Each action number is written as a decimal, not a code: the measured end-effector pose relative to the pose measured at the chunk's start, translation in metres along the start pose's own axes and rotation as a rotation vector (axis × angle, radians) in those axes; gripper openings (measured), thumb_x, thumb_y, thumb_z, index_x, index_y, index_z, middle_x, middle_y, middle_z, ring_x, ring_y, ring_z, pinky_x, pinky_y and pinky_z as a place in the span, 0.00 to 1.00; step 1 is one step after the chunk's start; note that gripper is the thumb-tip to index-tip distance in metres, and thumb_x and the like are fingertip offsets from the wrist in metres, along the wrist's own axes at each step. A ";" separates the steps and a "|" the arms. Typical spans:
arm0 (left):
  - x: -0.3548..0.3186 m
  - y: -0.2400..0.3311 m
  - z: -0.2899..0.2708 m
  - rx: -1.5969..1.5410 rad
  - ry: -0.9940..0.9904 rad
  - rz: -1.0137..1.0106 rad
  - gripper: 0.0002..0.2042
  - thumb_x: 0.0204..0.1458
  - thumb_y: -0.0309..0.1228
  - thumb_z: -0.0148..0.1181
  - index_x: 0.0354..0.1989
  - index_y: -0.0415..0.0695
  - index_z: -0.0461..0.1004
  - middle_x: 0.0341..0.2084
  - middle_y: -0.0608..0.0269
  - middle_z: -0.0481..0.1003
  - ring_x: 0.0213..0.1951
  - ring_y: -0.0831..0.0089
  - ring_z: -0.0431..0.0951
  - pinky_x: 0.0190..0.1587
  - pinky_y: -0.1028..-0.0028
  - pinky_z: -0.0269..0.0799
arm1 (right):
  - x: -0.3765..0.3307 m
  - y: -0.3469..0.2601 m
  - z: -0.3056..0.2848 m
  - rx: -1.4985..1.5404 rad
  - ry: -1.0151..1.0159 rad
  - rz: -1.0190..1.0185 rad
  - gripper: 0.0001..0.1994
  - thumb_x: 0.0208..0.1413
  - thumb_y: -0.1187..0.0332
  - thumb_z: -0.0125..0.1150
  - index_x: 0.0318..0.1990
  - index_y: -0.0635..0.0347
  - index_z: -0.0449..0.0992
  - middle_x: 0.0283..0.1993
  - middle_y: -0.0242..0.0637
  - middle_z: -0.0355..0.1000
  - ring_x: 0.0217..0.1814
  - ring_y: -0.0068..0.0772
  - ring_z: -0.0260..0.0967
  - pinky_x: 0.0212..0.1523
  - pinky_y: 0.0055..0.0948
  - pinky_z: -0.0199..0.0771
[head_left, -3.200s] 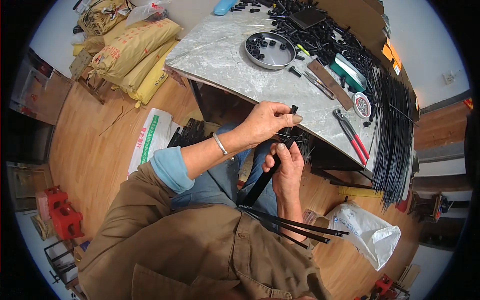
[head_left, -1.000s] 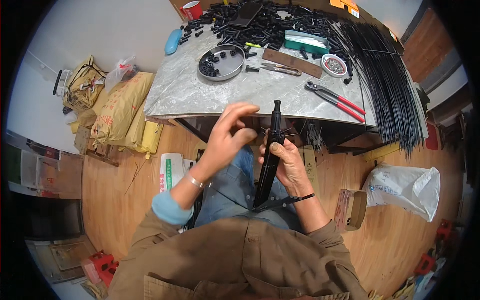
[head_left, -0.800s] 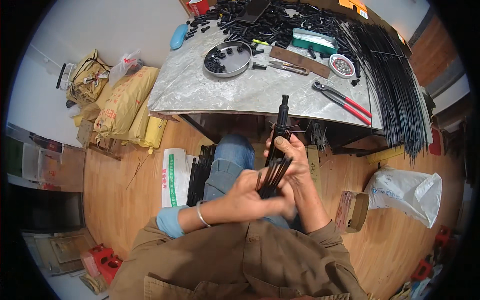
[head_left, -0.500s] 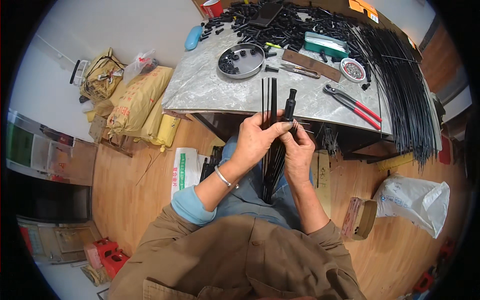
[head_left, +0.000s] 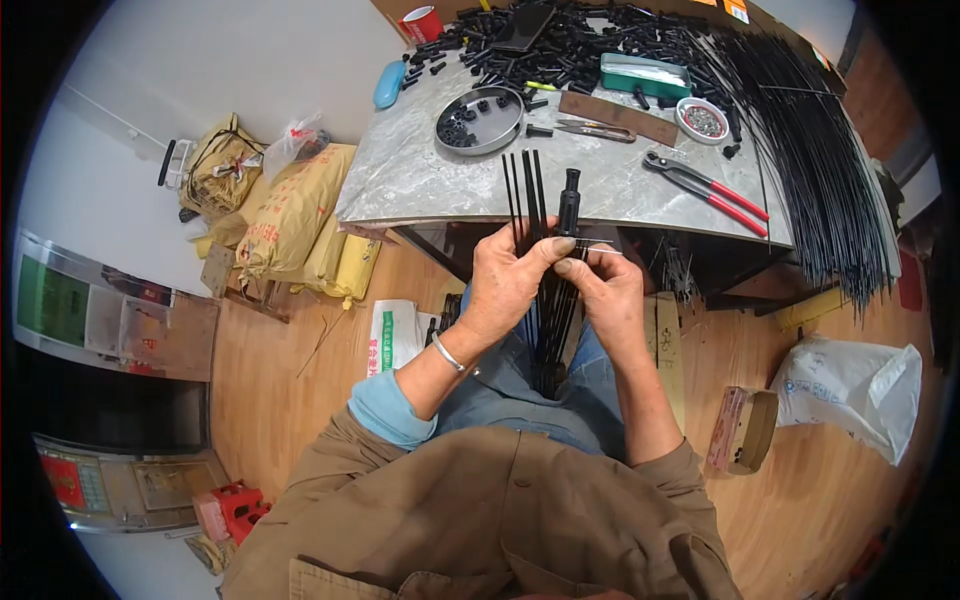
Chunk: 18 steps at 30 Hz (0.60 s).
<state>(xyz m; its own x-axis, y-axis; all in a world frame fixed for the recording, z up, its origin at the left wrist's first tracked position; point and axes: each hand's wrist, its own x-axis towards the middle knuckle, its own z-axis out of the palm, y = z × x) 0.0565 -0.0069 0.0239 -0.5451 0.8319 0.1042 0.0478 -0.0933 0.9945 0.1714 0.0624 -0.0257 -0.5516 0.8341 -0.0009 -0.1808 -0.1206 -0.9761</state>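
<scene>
Marble-grey tabletop (head_left: pixel 420 185) ahead of us, crowded along its far and right edges so the near strip stays free for handwork. Long black rods (head_left: pixel 810 150) fan across the right side and overhang the edge, probably laid loose so single ones pull out easily. Heap of small black plastic fittings (head_left: pixel 580 40) at the back; round metal tray (head_left: pixel 480 120) holds a few of them nearer our reach. Red-handled pliers (head_left: pixel 710 185) lie just right of centre, handles toward us.

Over our lap, between the knees: a bundle of black rods (head_left: pixel 550 300), upright, lower ends down by the jeans. Left hand (head_left: pixel 505 285) clenched around it, with several rod tips (head_left: pixel 525 190) standing free above the fist. Right hand (head_left: pixel 605 290) grips the same bundle from the other side; its thumb and forefinger pinch at the black fitting (head_left: pixel 570 200) on top, seemingly steadying it on the rod ends.
</scene>
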 end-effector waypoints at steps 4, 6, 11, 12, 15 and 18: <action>-0.004 -0.001 -0.002 0.035 -0.017 0.042 0.13 0.51 0.27 0.64 0.44 0.36 0.74 0.33 0.67 0.77 0.35 0.83 0.74 0.40 0.81 0.70 | 0.008 -0.009 -0.014 0.028 -0.165 0.059 0.08 0.50 0.65 0.68 0.29 0.57 0.75 0.25 0.21 0.69 0.27 0.13 0.63 0.28 0.14 0.62; -0.006 0.000 -0.001 0.053 -0.010 0.046 0.13 0.51 0.27 0.64 0.44 0.36 0.74 0.33 0.67 0.77 0.35 0.83 0.74 0.40 0.81 0.70 | 0.011 -0.006 -0.019 0.126 -0.268 0.201 0.10 0.51 0.62 0.68 0.28 0.55 0.75 0.25 0.20 0.68 0.25 0.13 0.61 0.27 0.15 0.61; -0.009 0.002 0.000 0.047 0.001 0.046 0.12 0.52 0.27 0.63 0.44 0.37 0.75 0.33 0.67 0.78 0.35 0.83 0.74 0.41 0.81 0.71 | 0.015 -0.007 -0.015 0.221 -0.286 0.307 0.10 0.50 0.61 0.68 0.26 0.54 0.74 0.24 0.19 0.67 0.26 0.11 0.60 0.25 0.16 0.61; -0.008 0.001 0.000 0.055 0.022 0.054 0.13 0.52 0.28 0.63 0.43 0.35 0.75 0.32 0.68 0.77 0.34 0.84 0.73 0.39 0.81 0.71 | 0.015 -0.010 -0.012 0.229 -0.294 0.332 0.10 0.50 0.61 0.68 0.26 0.54 0.73 0.25 0.19 0.67 0.26 0.11 0.60 0.25 0.16 0.61; -0.006 -0.007 -0.006 -0.009 0.038 0.037 0.13 0.52 0.30 0.64 0.43 0.35 0.75 0.30 0.69 0.77 0.33 0.85 0.72 0.37 0.82 0.70 | 0.011 -0.009 -0.004 0.115 -0.202 0.201 0.13 0.47 0.60 0.71 0.23 0.55 0.73 0.20 0.19 0.63 0.21 0.11 0.56 0.21 0.16 0.55; -0.006 -0.005 -0.006 -0.112 0.019 -0.010 0.13 0.52 0.30 0.64 0.43 0.36 0.75 0.32 0.70 0.77 0.34 0.85 0.72 0.39 0.82 0.70 | 0.011 -0.007 -0.007 0.149 -0.233 0.238 0.12 0.47 0.61 0.71 0.23 0.55 0.74 0.20 0.19 0.64 0.20 0.12 0.56 0.21 0.16 0.55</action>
<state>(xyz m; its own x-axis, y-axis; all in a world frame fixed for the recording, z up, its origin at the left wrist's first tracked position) 0.0545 -0.0151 0.0178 -0.5613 0.8224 0.0927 -0.0514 -0.1464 0.9879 0.1725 0.0763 -0.0206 -0.7602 0.6302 -0.1580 -0.1321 -0.3881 -0.9121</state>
